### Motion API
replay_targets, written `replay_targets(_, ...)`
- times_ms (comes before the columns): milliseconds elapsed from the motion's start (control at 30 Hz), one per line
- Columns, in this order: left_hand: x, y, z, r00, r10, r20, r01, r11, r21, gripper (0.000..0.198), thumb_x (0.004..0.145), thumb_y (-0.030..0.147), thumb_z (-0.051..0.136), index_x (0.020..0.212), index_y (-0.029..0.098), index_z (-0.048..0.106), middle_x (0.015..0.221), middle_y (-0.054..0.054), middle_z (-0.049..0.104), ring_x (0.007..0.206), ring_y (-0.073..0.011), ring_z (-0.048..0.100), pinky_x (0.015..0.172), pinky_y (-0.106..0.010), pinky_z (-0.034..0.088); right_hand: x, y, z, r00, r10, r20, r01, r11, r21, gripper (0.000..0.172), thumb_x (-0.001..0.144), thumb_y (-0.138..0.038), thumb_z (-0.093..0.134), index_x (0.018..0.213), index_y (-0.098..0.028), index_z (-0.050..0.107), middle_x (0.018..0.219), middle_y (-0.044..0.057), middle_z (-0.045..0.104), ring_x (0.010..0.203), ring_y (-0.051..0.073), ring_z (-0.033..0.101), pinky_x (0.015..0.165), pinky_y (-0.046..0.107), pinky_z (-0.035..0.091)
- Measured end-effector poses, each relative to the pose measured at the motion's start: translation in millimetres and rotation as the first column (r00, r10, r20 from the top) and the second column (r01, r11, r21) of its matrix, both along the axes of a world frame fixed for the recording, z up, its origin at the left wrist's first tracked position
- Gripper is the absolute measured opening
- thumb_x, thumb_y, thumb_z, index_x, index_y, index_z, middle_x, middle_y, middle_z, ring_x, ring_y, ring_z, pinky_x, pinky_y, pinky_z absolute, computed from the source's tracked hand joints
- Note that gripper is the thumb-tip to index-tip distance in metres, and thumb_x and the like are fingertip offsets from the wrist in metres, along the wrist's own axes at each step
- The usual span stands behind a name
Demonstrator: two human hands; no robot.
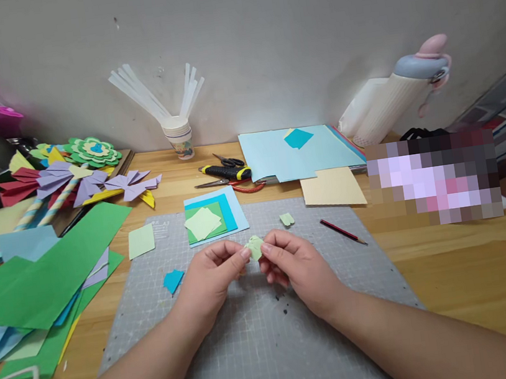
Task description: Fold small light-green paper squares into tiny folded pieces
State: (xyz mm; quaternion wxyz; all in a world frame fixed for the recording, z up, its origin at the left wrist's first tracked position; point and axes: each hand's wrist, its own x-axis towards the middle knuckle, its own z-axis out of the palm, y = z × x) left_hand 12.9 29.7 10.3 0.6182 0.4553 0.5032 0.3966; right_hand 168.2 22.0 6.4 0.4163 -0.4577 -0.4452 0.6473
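Between my two hands, above the grey cutting mat [238, 354], is a small pale green paper piece [255, 249] with a creased, shaped outline. My left hand [215, 276] pinches its left edge between thumb and forefinger. The opposite edge is pinched by my right hand [297, 265], whose other fingers curl below. Just beyond my hands lies a stack of square papers [237, 207] in blue and green, topped by pale green sheets [202, 223]. A second small pale green cutout [287, 218] rests on the mat, and a blue cutout [174, 281] lies left of my left hand.
A pencil [344, 232] lies on the mat's right side. Behind are a box cutter [226, 172], scissors [229, 160], a paper cup of white strips [179, 138] and light blue sheets [276, 155]. Green paper [57, 273] and paper flowers [94, 152] crowd the left; a bottle [400, 96] leans right.
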Motion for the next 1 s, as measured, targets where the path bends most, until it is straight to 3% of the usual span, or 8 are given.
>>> replay_targets(733, -0.7, 0.2, -0.6, 1.0, 0.002, -0.021, -0.003, 1.0, -0.021, 0.026, 0.073, 0.038, 0.067, 0.061, 0.017, 0.054, 0.054, 0.005, 0.049, 0.052, -0.0096, 0.038, 0.053, -0.023, 0.027, 1.7, -0.4, -6.1, 0.998, 0.026, 0.051, -0.029, 0.998, 0.058, 0.026, 0.084, -0.039, 0.054, 0.068, -0.019, 0.05, 0.063, -0.003, 0.053, 0.053, 0.009, 0.047, 0.048, 0.021, 0.032)
replay_targets(1000, -1.5, 0.1, -3.3, 0.999, -0.047, -0.007, 0.047, 0.999, 0.019, 0.025, 0.077, 0.032, 0.062, 0.061, 0.017, 0.049, 0.057, 0.005, 0.047, 0.057, -0.0103, 0.039, 0.058, -0.023, 0.029, 0.8, -1.2, 0.8, 0.994, 0.07, 0.086, -0.076, 0.995, 0.071, 0.025, 0.081, -0.037, 0.056, 0.066, -0.019, 0.048, 0.058, -0.004, 0.049, 0.052, 0.009, 0.042, 0.048, 0.022, 0.032)
